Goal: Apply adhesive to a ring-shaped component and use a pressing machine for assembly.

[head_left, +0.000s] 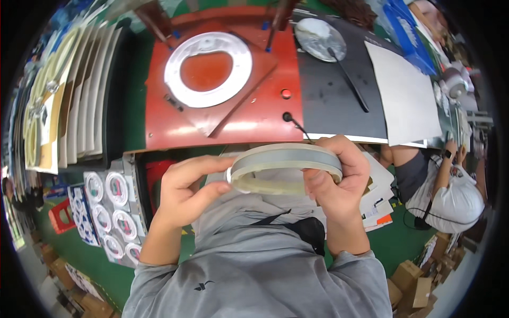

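Note:
My left hand (188, 185) and my right hand (342, 183) hold a pale ring with a grey outer band (289, 156) between them. It is held in front of my body, just off the near edge of the red machine bed. The left thumb and fingers pinch a white bit at its left end. Around the right end, my right fingers are wrapped, with the thumb on the inside. Beyond the ring, a white plate with an oval opening (177, 87) lies on the red machine bed (177, 127).
Right of the bed, a dark worktop (323, 106) bears a silvery dish (326, 45), a black-handled tool (352, 87) and a white sheet (405, 95). A red button (286, 94) sits on the bed. Upright boards (93, 100) stand left; another person (450, 191) sits at right.

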Demonstrator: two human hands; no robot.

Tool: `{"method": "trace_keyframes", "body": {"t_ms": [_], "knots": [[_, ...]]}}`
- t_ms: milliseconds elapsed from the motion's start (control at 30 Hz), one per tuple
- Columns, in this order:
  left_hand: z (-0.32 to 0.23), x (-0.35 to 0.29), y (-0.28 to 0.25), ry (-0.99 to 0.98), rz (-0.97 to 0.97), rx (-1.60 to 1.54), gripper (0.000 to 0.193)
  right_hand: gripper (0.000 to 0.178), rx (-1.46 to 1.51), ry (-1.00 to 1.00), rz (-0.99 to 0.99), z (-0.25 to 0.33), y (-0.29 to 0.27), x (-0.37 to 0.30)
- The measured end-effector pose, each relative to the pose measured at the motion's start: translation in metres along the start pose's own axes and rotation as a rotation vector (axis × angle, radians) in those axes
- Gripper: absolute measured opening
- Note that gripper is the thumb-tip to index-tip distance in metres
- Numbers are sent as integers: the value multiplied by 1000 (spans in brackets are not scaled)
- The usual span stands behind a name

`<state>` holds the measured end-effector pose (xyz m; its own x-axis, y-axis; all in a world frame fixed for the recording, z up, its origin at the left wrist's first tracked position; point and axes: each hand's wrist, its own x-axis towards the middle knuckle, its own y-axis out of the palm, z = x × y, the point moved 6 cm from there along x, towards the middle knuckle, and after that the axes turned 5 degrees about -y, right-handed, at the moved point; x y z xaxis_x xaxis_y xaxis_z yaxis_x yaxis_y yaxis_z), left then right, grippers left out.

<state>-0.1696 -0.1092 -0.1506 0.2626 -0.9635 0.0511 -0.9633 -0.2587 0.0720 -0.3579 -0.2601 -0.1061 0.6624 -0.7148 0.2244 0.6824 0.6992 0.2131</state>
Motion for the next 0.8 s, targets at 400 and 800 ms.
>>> {"method": "trace_keyframes", "body": {"t_ms": [400,800], "knots": [[-5,15,2,38,-36,30,40,25,52,-187,43,6,-6,17],[4,17,-19,-4,-143,18,35,31,-1194,-120,-342,-32,-170,73]]}}
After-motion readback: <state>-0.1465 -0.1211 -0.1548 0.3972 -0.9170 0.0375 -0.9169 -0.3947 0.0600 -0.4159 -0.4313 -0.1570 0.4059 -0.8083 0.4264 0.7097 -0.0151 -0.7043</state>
